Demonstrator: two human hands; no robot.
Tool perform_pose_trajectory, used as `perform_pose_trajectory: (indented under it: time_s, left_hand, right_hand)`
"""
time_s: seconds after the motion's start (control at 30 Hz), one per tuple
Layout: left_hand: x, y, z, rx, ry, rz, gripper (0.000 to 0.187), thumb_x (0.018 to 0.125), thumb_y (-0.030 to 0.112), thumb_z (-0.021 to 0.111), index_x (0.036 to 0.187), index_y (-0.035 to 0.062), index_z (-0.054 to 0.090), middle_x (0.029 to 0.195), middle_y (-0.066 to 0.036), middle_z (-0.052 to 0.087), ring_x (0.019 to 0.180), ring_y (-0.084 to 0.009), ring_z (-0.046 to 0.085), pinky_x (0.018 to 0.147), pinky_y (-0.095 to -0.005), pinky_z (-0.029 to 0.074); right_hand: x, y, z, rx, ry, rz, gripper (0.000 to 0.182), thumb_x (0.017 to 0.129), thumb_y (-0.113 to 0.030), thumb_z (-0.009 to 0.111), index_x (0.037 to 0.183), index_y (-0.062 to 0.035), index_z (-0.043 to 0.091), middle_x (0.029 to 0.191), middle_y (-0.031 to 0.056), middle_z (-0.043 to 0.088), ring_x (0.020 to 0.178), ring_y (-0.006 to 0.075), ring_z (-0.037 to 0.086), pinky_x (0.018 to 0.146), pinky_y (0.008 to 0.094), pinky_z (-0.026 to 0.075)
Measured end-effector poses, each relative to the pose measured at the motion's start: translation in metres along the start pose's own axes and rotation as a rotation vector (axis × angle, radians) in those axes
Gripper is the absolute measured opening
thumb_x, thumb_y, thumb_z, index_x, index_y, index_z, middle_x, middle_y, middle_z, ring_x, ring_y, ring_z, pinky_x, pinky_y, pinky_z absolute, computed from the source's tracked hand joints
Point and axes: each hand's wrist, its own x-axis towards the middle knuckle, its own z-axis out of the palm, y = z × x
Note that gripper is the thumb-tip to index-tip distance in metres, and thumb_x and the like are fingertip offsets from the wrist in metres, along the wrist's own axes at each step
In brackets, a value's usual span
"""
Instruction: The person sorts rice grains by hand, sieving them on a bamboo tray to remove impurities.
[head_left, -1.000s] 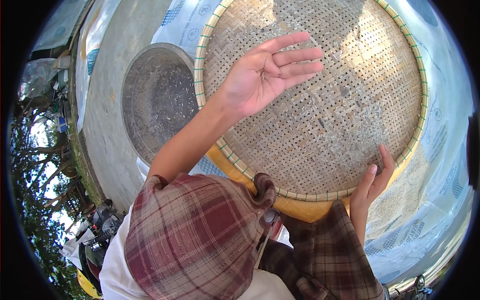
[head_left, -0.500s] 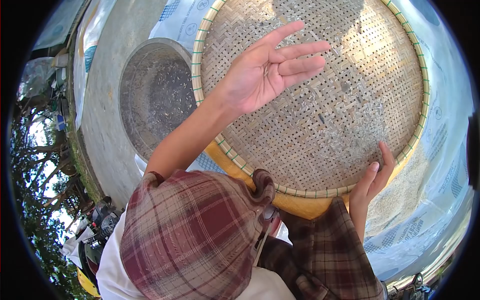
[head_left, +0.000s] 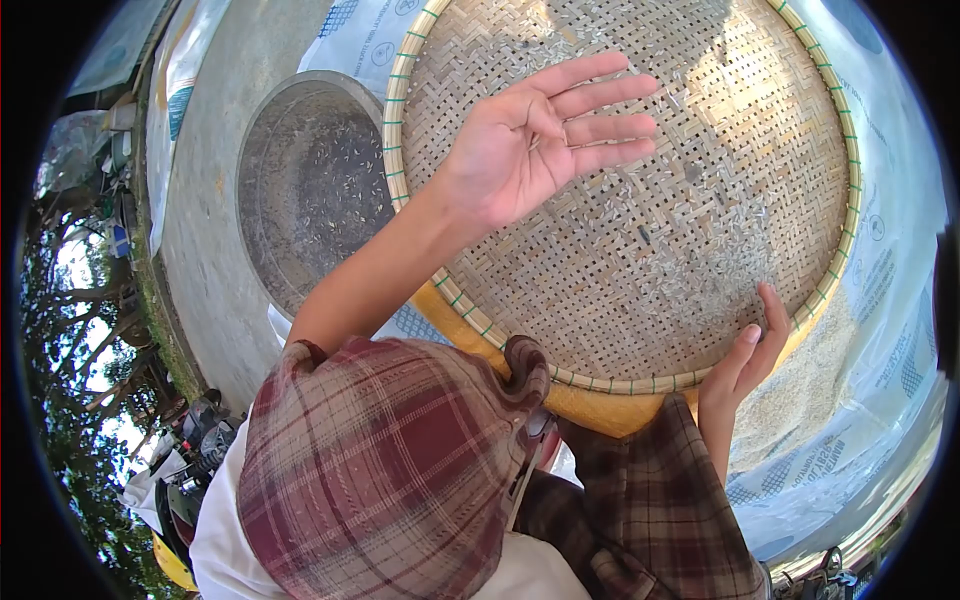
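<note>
Down in front lies the round woven tray [head_left: 560, 345], a grey basin [head_left: 268, 155] beside it. The left hand [head_left: 508, 160] hovers palm up, fingers extended; the right hand [head_left: 738, 370], grip uncertain, meets the rim [head_left: 610, 384], seemingly steadying it beneath the grains [head_left: 695, 285].

Soft, bright daylight fills the scene, with a sunlit patch between one and two o'clock on the woven tray [head_left: 590, 330] and a shadow at its twelve. Blown-out white glare breaks through the trees [head_left: 60, 420] at nine o'clock, and the plastic sheet [head_left: 900, 300] shines near four. The wide lens curves the edges into black corners; the left hand [head_left: 515, 155] looks sharp.
</note>
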Motion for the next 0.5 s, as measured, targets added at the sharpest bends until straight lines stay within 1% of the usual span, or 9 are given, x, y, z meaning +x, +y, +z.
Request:
perform_pose_trajectory:
  time_s: [0.03,0.07,0.13,0.17,0.23,0.37,0.43,0.47,0.5]
  left_hand:
    - [0.001,0.001,-0.005,-0.131,-0.027,-0.012,0.058,0.073,0.0,0.034,0.13,-0.0082,0.028,0.127,-0.027,0.041,0.098,-0.0293,0.059,0.094,-0.0446,0.043]
    - [0.001,0.001,-0.013,-0.129,-0.028,-0.011,0.058,0.073,0.0,0.034,0.13,-0.0082,0.028,0.127,-0.027,0.041,0.098,-0.0293,0.059,0.094,-0.0446,0.043]
    - [0.0,0.004,-0.025,-0.23,-0.192,-0.033,0.05,0.077,0.003,0.035,0.126,-0.009,0.036,0.118,-0.025,0.05,0.095,-0.0266,0.06,0.09,-0.0422,0.046]
    - [-0.002,0.006,-0.028,-0.228,-0.193,-0.031,0.05,0.077,0.003,0.035,0.126,-0.009,0.036,0.118,-0.025,0.05,0.095,-0.0266,0.06,0.09,-0.0422,0.046]
    - [-0.002,0.01,-0.029,-0.27,-0.18,-0.054,0.047,0.081,0.002,0.034,0.126,-0.0084,0.034,0.109,-0.022,0.056,0.094,-0.0269,0.061,0.09,-0.0418,0.047]
    - [-0.004,0.019,-0.019,-0.237,-0.081,-0.015,0.045,0.078,-0.004,0.031,0.122,-0.011,0.035,0.118,-0.023,0.049,0.102,-0.0281,0.056,0.094,-0.0403,0.046]
    - [-0.004,0.023,-0.014,-0.131,0.07,0.077,0.051,0.075,-0.009,0.032,0.126,-0.0113,0.027,0.124,-0.024,0.042,0.111,-0.0308,0.05,0.099,-0.0429,0.041]
    - [-0.005,0.025,-0.012,-0.13,0.069,0.077,0.051,0.075,-0.009,0.032,0.126,-0.0113,0.027,0.124,-0.024,0.042,0.111,-0.0308,0.05,0.099,-0.0429,0.041]
    - [-0.005,0.027,-0.01,-0.018,0.081,0.09,0.055,0.075,-0.009,0.033,0.129,-0.0097,0.022,0.129,-0.024,0.037,0.116,-0.0314,0.044,0.102,-0.0433,0.037]
  right_hand:
    - [0.0,0.0,0.0,0.001,0.002,-0.002,0.039,0.092,-0.021,0.035,0.119,0.0048,0.045,0.12,0.0178,0.047,0.115,0.0311,0.041,0.099,0.0405,0.029]
    - [0.0,0.001,0.0,-0.002,0.001,0.0,0.039,0.092,-0.022,0.034,0.119,0.0048,0.045,0.12,0.018,0.046,0.115,0.0312,0.041,0.099,0.0405,0.029]
    - [0.0,0.001,0.0,-0.002,0.002,0.0,0.039,0.092,-0.022,0.034,0.119,0.0049,0.045,0.12,0.0182,0.046,0.115,0.0314,0.041,0.099,0.0406,0.029]
    - [-0.001,0.001,0.0,-0.003,-0.002,0.003,0.039,0.092,-0.022,0.034,0.118,0.0048,0.045,0.12,0.0185,0.046,0.115,0.0314,0.041,0.099,0.0406,0.029]
    - [0.0,0.0,0.0,-0.002,-0.001,0.003,0.039,0.093,-0.021,0.034,0.118,0.0047,0.046,0.12,0.0187,0.046,0.115,0.0314,0.041,0.099,0.0406,0.029]
    - [-0.001,0.001,0.001,-0.005,0.009,0.037,0.037,0.093,-0.019,0.033,0.118,0.0042,0.047,0.12,0.0186,0.046,0.115,0.0309,0.041,0.098,0.0403,0.029]
    - [-0.001,0.002,0.001,0.001,0.011,0.043,0.036,0.093,-0.018,0.032,0.117,0.0041,0.047,0.12,0.0185,0.046,0.115,0.0307,0.041,0.098,0.0402,0.03]
    - [-0.001,0.002,0.0,0.001,0.006,0.037,0.036,0.093,-0.018,0.032,0.117,0.0041,0.047,0.12,0.0182,0.046,0.115,0.0306,0.041,0.098,0.0401,0.03]
    - [-0.001,0.002,0.0,0.0,0.001,0.031,0.036,0.093,-0.018,0.032,0.117,0.0041,0.047,0.12,0.0179,0.046,0.115,0.0305,0.042,0.098,0.04,0.03]
